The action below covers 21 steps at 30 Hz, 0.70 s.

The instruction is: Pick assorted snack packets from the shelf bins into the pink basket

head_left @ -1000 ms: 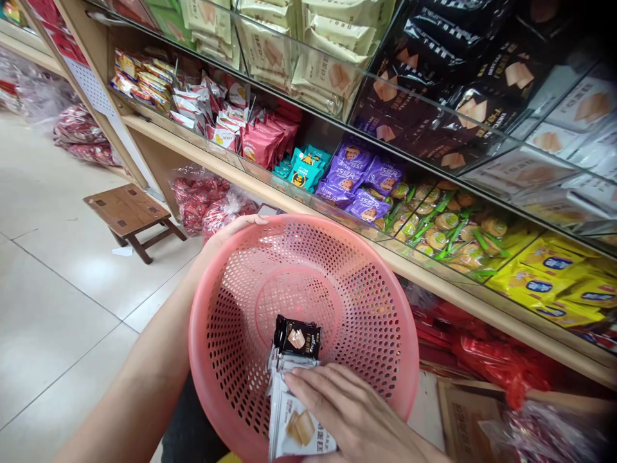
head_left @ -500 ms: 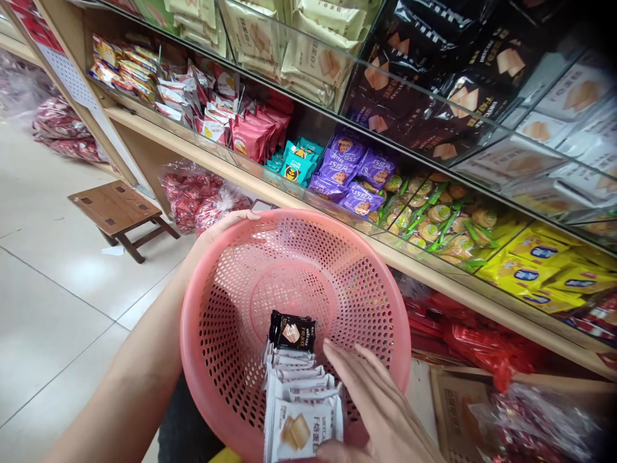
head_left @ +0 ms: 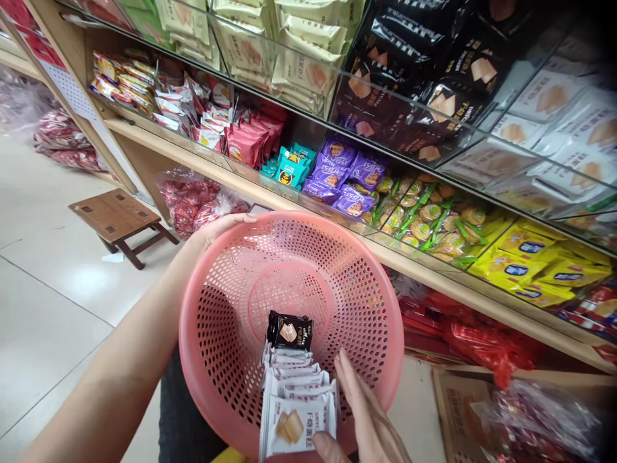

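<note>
A pink perforated plastic basket is tilted toward me at the centre. My left hand grips its far left rim, fingers over the edge. Inside, a row of white snack packets leans in a line along the near wall, with a black snack packet at its far end. Beside the white packets is my right hand, its fingers stretched out and apart from the thumb. The thumb tip lies at the edge of the front white packet; whether it presses on it I cannot tell.
Shelves with glass fronts hold purple packets, yellow packets, black packets and white ones. A low wooden stool stands on the tiled floor at left. A cardboard box is at lower right, beside bagged red goods.
My right hand has drawn back slightly toward me, off the packets' right side. The view has shifted a little; the basket and its packets keep their arrangement.
</note>
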{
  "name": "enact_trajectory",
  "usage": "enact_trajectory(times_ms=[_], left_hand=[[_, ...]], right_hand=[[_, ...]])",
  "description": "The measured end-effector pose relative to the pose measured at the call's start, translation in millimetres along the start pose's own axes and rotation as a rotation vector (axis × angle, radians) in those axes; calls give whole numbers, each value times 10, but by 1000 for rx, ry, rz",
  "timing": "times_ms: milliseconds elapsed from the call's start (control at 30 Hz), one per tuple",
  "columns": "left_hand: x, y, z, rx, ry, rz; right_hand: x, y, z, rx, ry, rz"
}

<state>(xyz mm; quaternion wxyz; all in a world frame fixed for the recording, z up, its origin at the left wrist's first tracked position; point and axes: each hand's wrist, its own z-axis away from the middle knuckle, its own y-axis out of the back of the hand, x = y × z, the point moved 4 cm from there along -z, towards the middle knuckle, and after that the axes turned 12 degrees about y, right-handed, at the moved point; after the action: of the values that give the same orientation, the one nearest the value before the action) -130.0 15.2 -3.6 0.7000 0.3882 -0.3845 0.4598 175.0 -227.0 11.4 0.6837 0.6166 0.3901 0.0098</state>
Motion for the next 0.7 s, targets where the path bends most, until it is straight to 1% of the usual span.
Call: enact_trajectory(times_ms=[67,100,167,200,233,267,367,400,433,567,633,700], left_hand=[[38,2,21,-73,40,19],[53,8,32,-89,56,27],[75,26,49,-76,83,39],[83,38,56,-40,89,10],[94,50,63,16,85,-66],[110,59,73,94,67,-204],[181,43,126,345,-18,-737],[197,24,147,401,-35,-850],[205,6,167,442,-43,-915],[183,-41,210,524,-17,-1012],[156,-48,200,540,7,-1056],[134,-46,177,549,28,-1091]], right_hand=[[34,-9,-18,-14,12,-9],[46,-18,-31,-25,23,-17],[54,-37,-58,-54,51,-29],[50,-45,-71,-67,62,-27],[43,-53,-80,-80,72,-21],[35,-62,-85,-93,81,-14],[39,-107,-73,-128,67,-16],[52,-129,-63,-139,54,-32],[69,-152,-51,-150,39,-54],[122,-208,-10,-157,19,-75],[118,-194,1,-125,24,-19],[91,-165,6,-66,40,57]])
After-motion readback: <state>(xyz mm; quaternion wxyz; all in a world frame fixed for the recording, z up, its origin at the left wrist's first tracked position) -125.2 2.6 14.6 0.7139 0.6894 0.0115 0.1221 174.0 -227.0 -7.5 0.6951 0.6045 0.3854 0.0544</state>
